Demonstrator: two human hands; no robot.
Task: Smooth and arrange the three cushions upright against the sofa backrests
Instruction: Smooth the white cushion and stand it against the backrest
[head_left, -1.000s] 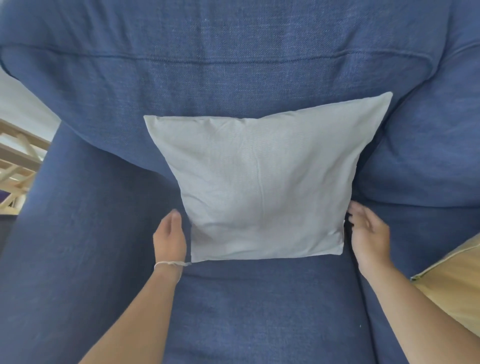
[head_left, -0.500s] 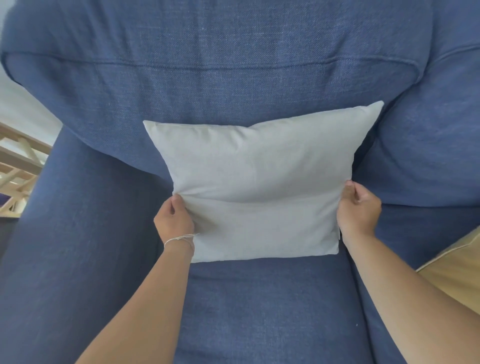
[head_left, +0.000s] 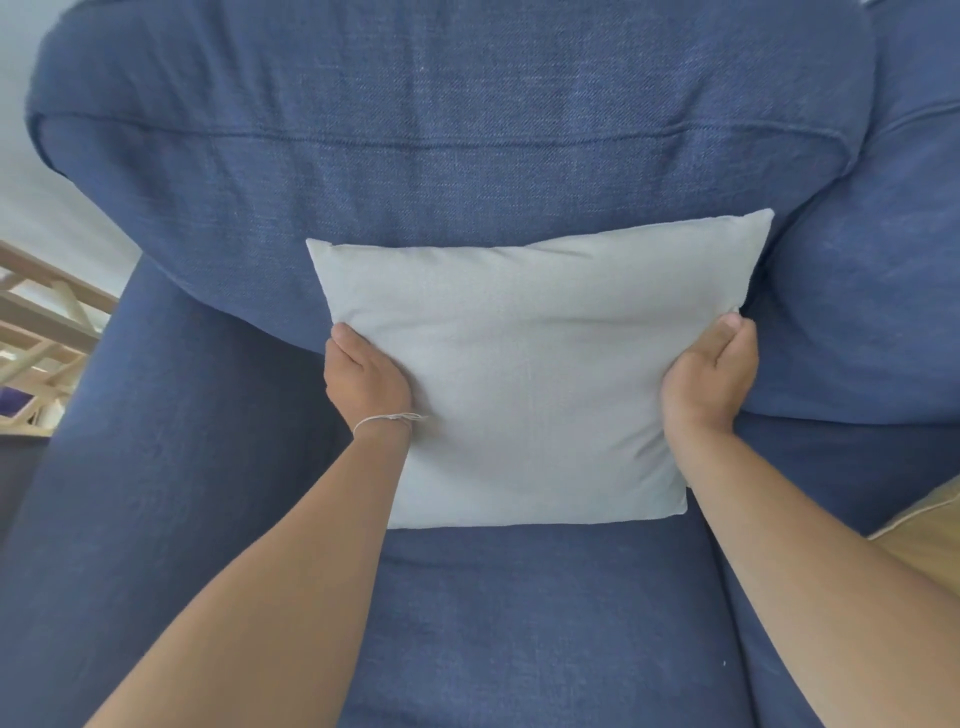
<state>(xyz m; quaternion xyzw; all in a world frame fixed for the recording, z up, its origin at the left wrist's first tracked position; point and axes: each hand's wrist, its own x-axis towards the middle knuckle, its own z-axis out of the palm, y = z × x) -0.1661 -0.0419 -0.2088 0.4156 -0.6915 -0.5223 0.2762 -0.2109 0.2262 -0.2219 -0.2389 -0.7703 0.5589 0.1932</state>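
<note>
A pale grey cushion (head_left: 530, 374) stands upright on the blue sofa seat, leaning on the blue backrest (head_left: 441, 171). My left hand (head_left: 366, 382) grips its left edge about halfway up, a thin string bracelet on the wrist. My right hand (head_left: 709, 376) grips the right edge at the same height, thumb on the front. The cushion's upper right corner sits higher than the left. A tan cushion (head_left: 930, 540) shows only as a corner at the right edge. A third cushion is not in view.
The blue armrest (head_left: 130, 493) rises on the left, and a second blue back cushion (head_left: 872, 312) fills the right. Bare seat fabric (head_left: 545, 623) lies below the grey cushion. A pale wooden frame (head_left: 41, 332) stands beyond the armrest at far left.
Both hands slid up from the cushion's lower corners to its mid sides and closed on the edges. The cushion's top tilted back against the backrest.
</note>
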